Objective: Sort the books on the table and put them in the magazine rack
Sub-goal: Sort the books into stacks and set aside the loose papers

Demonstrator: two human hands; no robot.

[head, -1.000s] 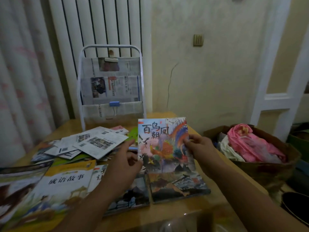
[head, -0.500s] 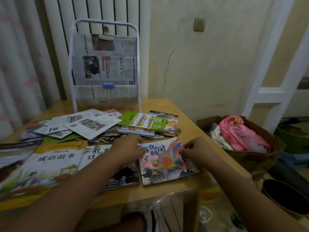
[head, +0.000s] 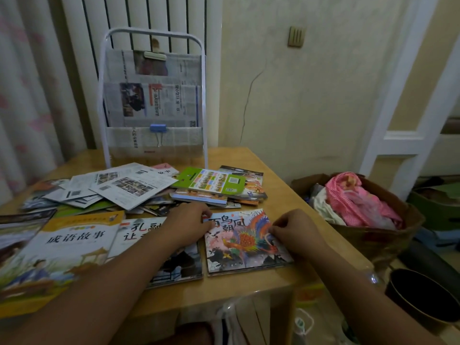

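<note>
Two bare forearms in view, no sleeves visible up to frame edge. Left hand (head: 185, 226) and right hand (head: 295, 231): no rings, watch, bracelets or gloves seen. Fingers short, knuckles rounded. Light too dim to tell nail detail.

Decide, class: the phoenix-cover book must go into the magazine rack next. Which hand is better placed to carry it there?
Probably the left hand. It rests at the phoenix book's top-left corner, on the side where the magazine rack stands, back-left. The right hand would have to cross over.
</note>
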